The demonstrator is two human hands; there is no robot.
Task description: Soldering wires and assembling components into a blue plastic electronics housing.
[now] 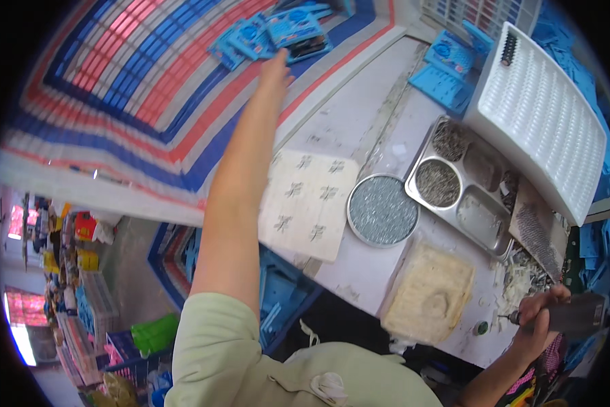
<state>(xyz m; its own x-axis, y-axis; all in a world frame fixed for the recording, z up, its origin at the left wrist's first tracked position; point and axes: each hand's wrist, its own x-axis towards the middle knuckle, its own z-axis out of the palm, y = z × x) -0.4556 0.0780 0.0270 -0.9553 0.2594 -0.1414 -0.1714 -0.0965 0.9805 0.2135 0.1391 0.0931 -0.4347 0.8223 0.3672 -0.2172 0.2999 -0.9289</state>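
Observation:
My left arm reaches far forward, and my left hand [274, 71] is at the near edge of a pile of flat blue plastic cases [294, 27]. Its fingers look stretched out and the thumb apart; whether they touch a case is hard to make out. One case there shows black parts inside. At the lower right my right hand [537, 319] is closed around a dark grey electric screwdriver [576, 316], its thin bit pointing left. Beside that bit lie small white scraps [518, 288] and a small green round piece [480, 328] on the table.
The cases lie on a striped sheet [213, 112] in a large crate. On the table are a printed white board [309, 203], a round tin of small metal pieces [383, 210], a metal compartment tray [464, 203], a yellowish block [429, 292] and a tilted white ribbed tray [542, 115].

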